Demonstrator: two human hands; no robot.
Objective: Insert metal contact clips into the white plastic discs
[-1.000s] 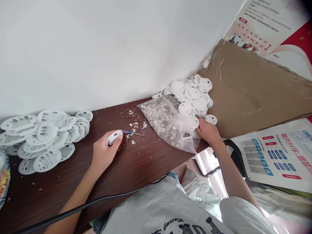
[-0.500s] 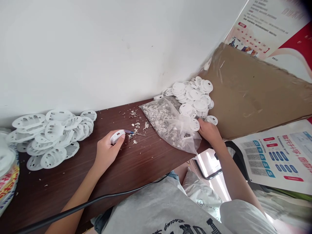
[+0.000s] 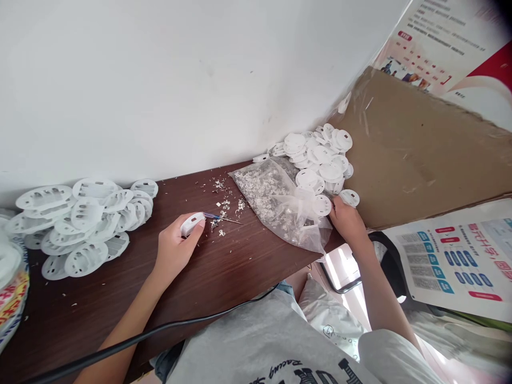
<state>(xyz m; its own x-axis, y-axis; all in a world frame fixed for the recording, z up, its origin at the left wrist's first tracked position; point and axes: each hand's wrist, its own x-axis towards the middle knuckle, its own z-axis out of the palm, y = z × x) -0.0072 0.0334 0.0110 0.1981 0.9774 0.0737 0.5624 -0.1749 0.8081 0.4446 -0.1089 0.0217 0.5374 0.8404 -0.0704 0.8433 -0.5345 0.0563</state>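
Note:
My left hand (image 3: pixel 175 246) rests on the dark wooden table (image 3: pixel 208 272), fingers closed on a small white plastic part (image 3: pixel 191 224). A thin blue-handled tool (image 3: pixel 222 217) lies just right of it among small metal clips (image 3: pixel 224 205). My right hand (image 3: pixel 347 218) reaches into a heap of white round plastic discs (image 3: pixel 320 157) at the table's right end, fingers curled on a disc at the heap's lower edge. A clear plastic bag of small metal pieces (image 3: pixel 280 205) lies between my hands.
A pile of white round slotted plastic plates (image 3: pixel 84 224) covers the table's left side by the white wall. A brown cardboard sheet (image 3: pixel 416 149) leans at the right, with printed posters (image 3: pixel 452 256) around it. A black cable (image 3: pixel 160 330) crosses the front edge. A printed container (image 3: pixel 10 288) sits far left.
My right hand has shifted slightly up and right along the lower edge of the disc heap. My left hand has stayed still with the white part.

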